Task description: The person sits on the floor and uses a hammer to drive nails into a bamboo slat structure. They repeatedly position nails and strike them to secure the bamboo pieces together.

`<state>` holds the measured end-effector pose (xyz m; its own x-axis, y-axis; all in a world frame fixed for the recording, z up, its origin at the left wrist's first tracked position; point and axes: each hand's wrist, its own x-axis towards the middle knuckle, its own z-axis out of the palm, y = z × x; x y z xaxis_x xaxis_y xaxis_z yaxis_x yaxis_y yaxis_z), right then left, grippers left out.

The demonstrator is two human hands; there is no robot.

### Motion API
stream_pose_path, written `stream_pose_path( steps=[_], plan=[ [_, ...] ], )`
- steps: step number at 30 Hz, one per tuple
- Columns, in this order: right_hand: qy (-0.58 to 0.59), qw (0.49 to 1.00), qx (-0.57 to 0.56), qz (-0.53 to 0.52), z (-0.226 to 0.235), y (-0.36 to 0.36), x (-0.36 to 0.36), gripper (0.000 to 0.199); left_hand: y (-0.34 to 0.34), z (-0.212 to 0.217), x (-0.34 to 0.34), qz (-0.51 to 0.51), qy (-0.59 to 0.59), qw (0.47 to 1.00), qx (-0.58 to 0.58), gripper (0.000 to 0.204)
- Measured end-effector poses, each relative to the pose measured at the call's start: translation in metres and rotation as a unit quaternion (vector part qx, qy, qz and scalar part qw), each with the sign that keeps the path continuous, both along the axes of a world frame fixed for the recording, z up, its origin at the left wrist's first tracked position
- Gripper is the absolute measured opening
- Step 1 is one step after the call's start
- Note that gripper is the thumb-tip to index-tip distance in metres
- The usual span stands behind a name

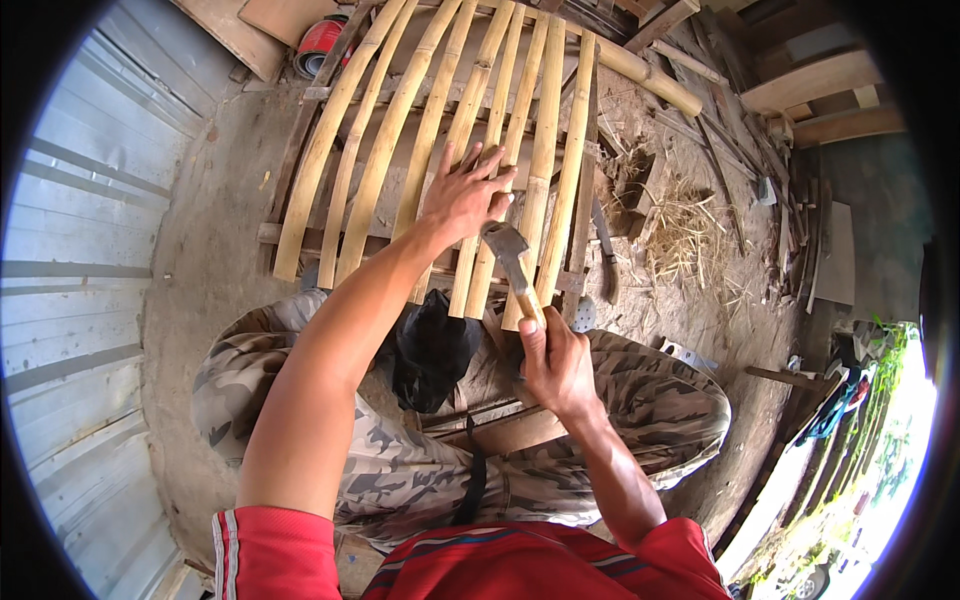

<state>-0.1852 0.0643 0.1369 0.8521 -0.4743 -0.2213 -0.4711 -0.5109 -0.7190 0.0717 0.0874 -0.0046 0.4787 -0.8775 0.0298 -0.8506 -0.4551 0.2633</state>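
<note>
My left hand (466, 192) lies flat with fingers spread on a row of split bamboo slats (385, 140) nailed side by side over wooden crossbars. My right hand (553, 365) grips the wooden handle of a hammer (510, 252); its metal head hovers just below the left hand, over the lower ends of the middle slats. I sit on the ground with camouflage trousers (660, 400) either side of the frame's near end. A black cloth bag (432, 348) rests between my knees.
A long knife (606, 255) lies right of the slats beside bamboo shavings (690, 225). A thick bamboo pole (650, 78) and timber offcuts (810, 85) lie at the back right. A red tin (320, 42) stands at the back. Corrugated metal sheeting (80, 280) runs along the left.
</note>
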Motion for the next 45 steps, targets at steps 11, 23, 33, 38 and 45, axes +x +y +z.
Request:
stream_pose_path(
  steps=[11,23,33,38,45],
  plan=[
    [0.043,0.999,-0.012,-0.001,-0.02,0.005,-0.012,0.043,0.001,0.004,0.0,0.004,-0.016,0.999,-0.041,0.05],
    [0.079,0.996,0.003,-0.047,-0.038,-0.01,-0.019,0.046,0.001,0.002,-0.001,-0.005,-0.011,0.999,-0.053,0.048],
    [-0.025,0.979,-0.202,0.001,-0.102,-0.005,-0.036,0.043,-0.006,0.003,-0.004,-0.012,0.005,0.999,-0.032,0.051],
    [-0.001,0.997,0.047,-0.057,-0.011,0.005,-0.002,0.042,0.004,-0.009,0.003,0.003,-0.013,0.999,-0.033,0.052],
    [0.132,0.989,-0.025,-0.054,-0.072,-0.004,-0.018,0.053,-0.002,0.005,-0.002,-0.01,-0.003,0.999,-0.046,0.048]
  ],
)
